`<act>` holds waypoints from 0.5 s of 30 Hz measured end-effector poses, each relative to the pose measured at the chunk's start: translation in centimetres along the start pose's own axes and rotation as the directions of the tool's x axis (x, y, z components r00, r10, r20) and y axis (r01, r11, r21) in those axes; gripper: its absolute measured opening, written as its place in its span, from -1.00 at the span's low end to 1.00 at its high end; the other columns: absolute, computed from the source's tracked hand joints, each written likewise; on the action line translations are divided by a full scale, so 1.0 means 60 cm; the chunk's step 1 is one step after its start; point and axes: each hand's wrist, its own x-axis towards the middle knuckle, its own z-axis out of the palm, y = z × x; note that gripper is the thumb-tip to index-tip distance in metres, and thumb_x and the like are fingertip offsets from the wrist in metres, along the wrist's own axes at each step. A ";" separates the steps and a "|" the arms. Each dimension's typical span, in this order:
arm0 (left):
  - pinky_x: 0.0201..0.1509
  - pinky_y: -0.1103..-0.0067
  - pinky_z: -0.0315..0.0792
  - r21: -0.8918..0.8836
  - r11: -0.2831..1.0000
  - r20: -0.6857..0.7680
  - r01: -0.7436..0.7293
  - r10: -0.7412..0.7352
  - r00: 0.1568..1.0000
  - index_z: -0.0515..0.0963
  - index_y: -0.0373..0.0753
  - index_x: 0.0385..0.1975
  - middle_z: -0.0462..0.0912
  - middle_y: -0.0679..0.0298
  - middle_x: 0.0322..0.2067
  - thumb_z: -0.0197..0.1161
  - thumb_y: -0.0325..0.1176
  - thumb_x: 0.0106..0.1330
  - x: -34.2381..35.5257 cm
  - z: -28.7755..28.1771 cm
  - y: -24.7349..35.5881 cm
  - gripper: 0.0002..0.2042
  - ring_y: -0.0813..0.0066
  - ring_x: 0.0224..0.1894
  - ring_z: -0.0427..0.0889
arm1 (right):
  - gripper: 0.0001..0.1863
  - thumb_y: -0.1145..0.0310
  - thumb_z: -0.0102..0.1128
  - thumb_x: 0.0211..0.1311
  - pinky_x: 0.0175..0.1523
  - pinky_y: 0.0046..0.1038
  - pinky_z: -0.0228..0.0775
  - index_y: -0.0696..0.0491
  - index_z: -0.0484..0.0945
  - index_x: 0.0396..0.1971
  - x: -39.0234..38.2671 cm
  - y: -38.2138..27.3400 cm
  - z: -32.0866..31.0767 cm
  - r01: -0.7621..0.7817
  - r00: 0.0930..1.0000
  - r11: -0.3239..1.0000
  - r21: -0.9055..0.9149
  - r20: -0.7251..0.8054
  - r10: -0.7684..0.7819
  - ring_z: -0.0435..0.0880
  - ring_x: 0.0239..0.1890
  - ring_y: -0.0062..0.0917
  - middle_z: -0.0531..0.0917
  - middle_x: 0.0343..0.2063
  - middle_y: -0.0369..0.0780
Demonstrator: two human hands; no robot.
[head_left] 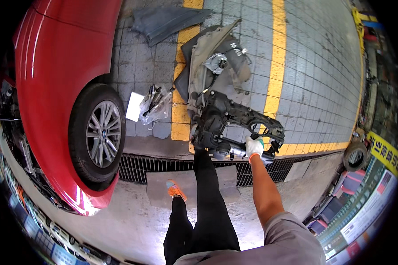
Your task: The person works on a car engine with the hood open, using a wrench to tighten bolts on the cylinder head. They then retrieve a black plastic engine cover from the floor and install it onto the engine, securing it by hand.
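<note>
In the head view my right hand (254,146) wears a white glove with a green patch. Its fingers are closed on the near-right edge of a bulky black car part (216,117), shaped like an open frame with brackets and a bar along its near side. The part's exact kind I cannot make out. It is beside my leg, and its far-left end overlaps a dirty dark fender liner (199,57). Whether it touches the floor is unclear. On the liner sits a small silver-grey motor-like unit (216,63). My left hand is out of view.
A red car with its front wheel (102,132) stands at left. A clear plastic bag of small parts (154,106) and a white box (134,106) lie beside it. Farther off is a dark panel (163,22). A drain grate (135,168) crosses near my feet; a loose tire (356,156) is at right.
</note>
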 end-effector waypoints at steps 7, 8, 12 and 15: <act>-0.31 0.52 0.50 -0.302 0.939 0.072 -0.166 0.196 0.978 0.66 -0.32 -0.04 0.69 0.25 -0.35 0.07 -0.20 0.52 0.174 -0.153 -0.075 -0.67 0.51 -0.39 0.57 | -0.48 0.03 0.33 0.01 -0.10 -0.19 0.57 0.28 0.61 -0.34 -0.203 0.101 -0.088 0.049 0.994 0.991 0.124 -0.106 -0.036 0.78 -0.27 -0.06 0.75 -0.43 0.08; -0.30 0.50 0.53 -0.271 0.916 -0.004 -0.295 0.305 0.952 0.65 -0.32 0.02 0.70 0.23 -0.34 0.09 -0.19 0.51 0.217 -0.164 -0.072 -0.66 0.49 -0.38 0.60 | -0.46 0.02 0.32 0.00 -0.03 -0.19 0.57 0.29 0.60 -0.31 -0.242 0.104 -0.118 0.045 0.994 0.994 0.097 -0.104 -0.035 0.77 -0.20 -0.02 0.74 -0.36 0.12; -0.31 0.41 0.55 0.383 0.610 -0.174 -0.694 0.785 0.594 0.61 -0.32 -0.30 0.66 0.22 -0.44 0.02 -0.14 0.54 0.337 -0.227 0.066 -0.64 0.39 -0.34 0.70 | -0.35 -0.07 0.30 0.07 0.07 -0.14 0.54 0.30 0.59 -0.16 -0.405 0.177 -0.214 0.137 0.974 0.982 0.127 -0.200 -0.110 0.73 -0.06 0.03 0.73 -0.21 0.17; -0.10 0.52 0.48 -0.163 0.474 -0.142 -0.865 0.857 0.496 0.58 -0.31 -0.03 0.62 0.30 -0.25 0.21 -0.20 0.48 0.220 -0.233 0.183 -0.71 0.49 -0.18 0.63 | -0.34 -0.07 0.29 0.06 0.06 -0.14 0.54 0.33 0.57 -0.18 -0.553 0.207 -0.244 0.261 0.950 0.952 0.158 -0.216 -0.225 0.73 -0.09 0.03 0.72 -0.24 0.19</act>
